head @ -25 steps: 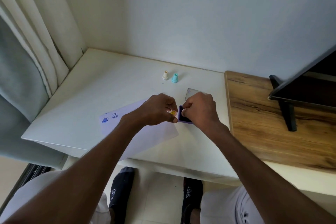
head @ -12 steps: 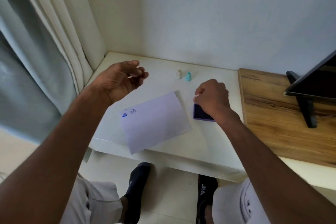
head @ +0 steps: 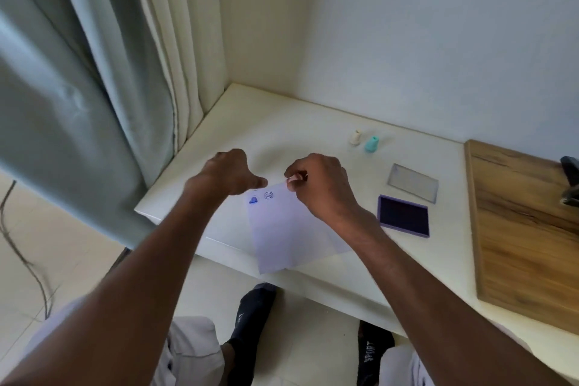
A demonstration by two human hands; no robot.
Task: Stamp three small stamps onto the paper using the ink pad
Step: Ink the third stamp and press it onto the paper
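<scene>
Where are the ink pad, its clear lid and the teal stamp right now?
ink pad (head: pixel 403 215), head view, centre of the dark inked surface.
clear lid (head: pixel 412 182), head view, middle of the transparent panel.
teal stamp (head: pixel 372 143), head view, middle of its body.

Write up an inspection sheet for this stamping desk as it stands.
Surface: white desk, wooden board at its right.
Job's things: paper overhanging the near edge, two blue marks near its far left corner; open ink pad, clear lid behind it; cream stamp and teal stamp standing at the back.
Clutter: nothing seen.
Grips: left hand over the paper's corner; right hand pinching something small, unclear what.
Cables: one on the floor, left.
Surroundings: curtains, white walls, dark stand at the right edge.
</scene>
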